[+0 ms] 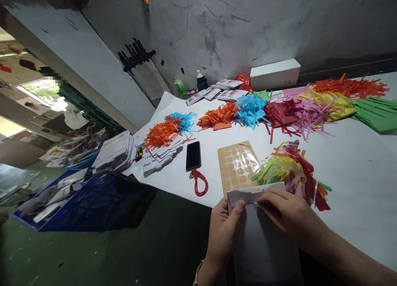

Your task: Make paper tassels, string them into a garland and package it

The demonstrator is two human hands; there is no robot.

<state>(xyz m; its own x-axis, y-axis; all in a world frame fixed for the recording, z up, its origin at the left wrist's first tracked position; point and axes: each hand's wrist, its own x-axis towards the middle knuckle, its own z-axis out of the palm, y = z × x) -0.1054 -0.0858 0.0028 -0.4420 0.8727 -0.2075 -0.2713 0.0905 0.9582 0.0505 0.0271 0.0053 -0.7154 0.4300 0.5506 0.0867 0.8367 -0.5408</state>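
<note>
Blue crates [71, 203] of stacked printed cards fill the lower left of the frame, and a white-covered table [356, 170] spreads across the middle and right. On it, moving rightward, lie a fanned pile of cards [161, 156], a black phone [193, 155] with a red loop, a brown sticker sheet [237, 165] and heaps of shredded coloured paper [294, 170]. At bottom centre the left hand [221, 232] pinches the left edge of a white paper packet [263, 236], thumb on its front, while the right hand [287, 213] presses fingertips along the folded top flap; both are closed on it. The packet looks light, thin and easily creased, so I would judge it best held by its edges, near the fold. Whether a sticker is under the right fingers is unclear.
</note>
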